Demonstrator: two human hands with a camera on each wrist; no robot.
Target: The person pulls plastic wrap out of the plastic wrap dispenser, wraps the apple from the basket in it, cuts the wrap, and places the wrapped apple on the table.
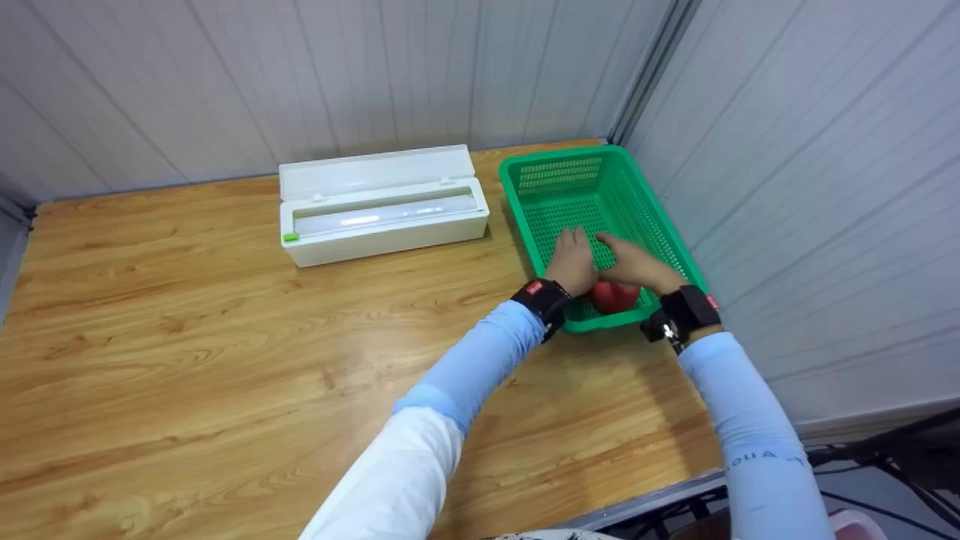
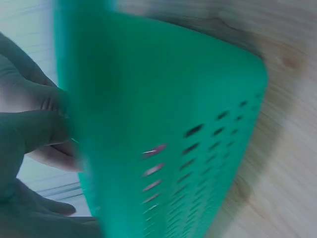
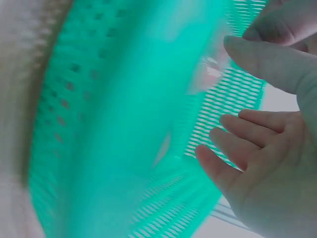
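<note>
A green perforated plastic basket (image 1: 517,199) stands at the table's right side. Low in its near end lies a red, rounded, shiny thing (image 1: 615,298), partly hidden beneath my hands; its exact kind is unclear. Over it, my left hand (image 1: 574,262) reaches across the basket's left rim with fingers extended. From the right comes my right hand (image 1: 637,264), close beside the left one. In the right wrist view, the right hand's fingers (image 3: 242,144) are spread and relaxed. Through the basket wall (image 2: 173,74), the left wrist view shows red glints; the wall hides part of the left hand.
Left of the basket, a white box (image 1: 390,240) with its lid raised holds a roll of clear film (image 1: 386,214). A wooden table (image 1: 187,337) carries both. A panelled wall (image 1: 810,187) rises close on the right, another (image 1: 337,82) behind.
</note>
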